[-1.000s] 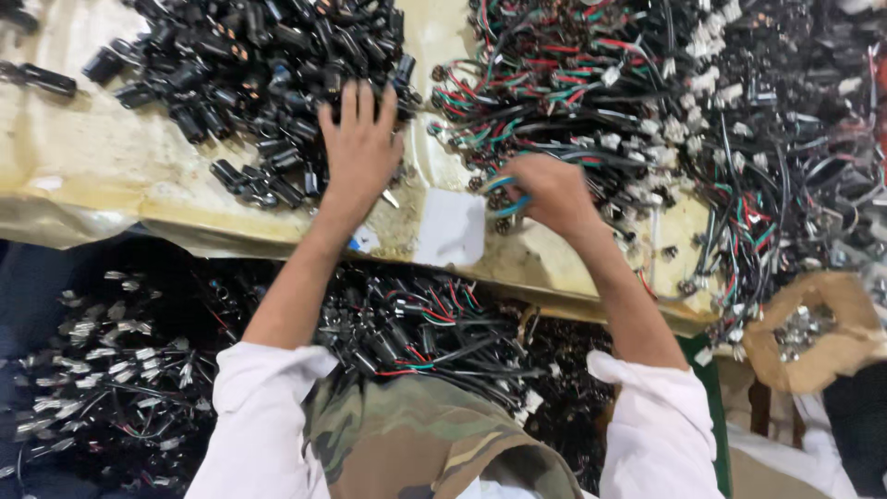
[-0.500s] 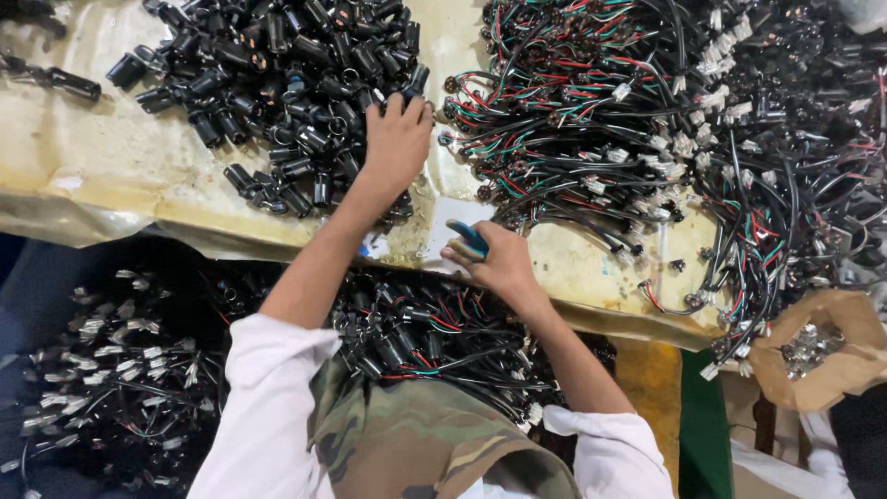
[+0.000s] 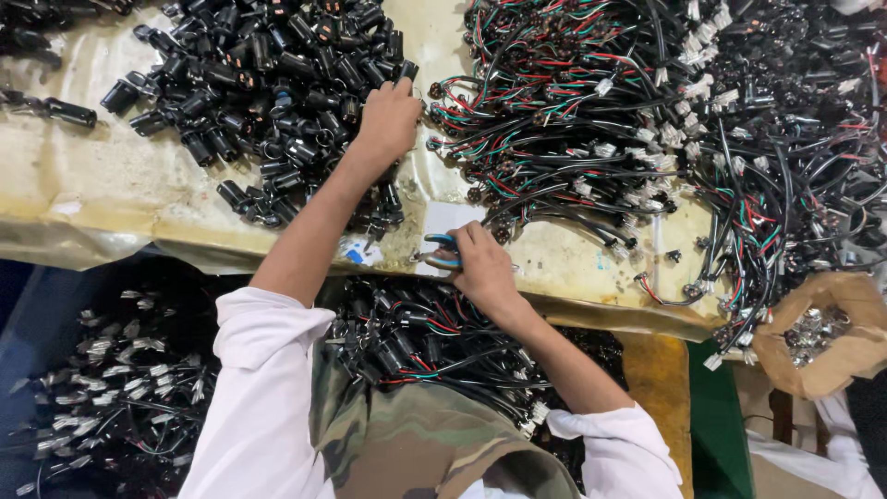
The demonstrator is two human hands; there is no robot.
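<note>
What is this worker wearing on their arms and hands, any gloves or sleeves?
No gloves: both the left hand and the right hand are bare, with no rings, watch or bands visible. The forearms are uncovered too. White sleeves are pushed up to about the elbows on both arms. Over the shirt sits a camouflage-patterned garment in green, brown and tan.

Most of a blue-handled tool stays hidden under the right hand, its working end too small to identify. The left hand's fingers disappear among a pile of black cylindrical parts, which the top edge cuts off. Wire harnesses run past the top and right edges. Inside a brown paper bag, small metal pieces blur together. The bench is cut off at the left.
</note>
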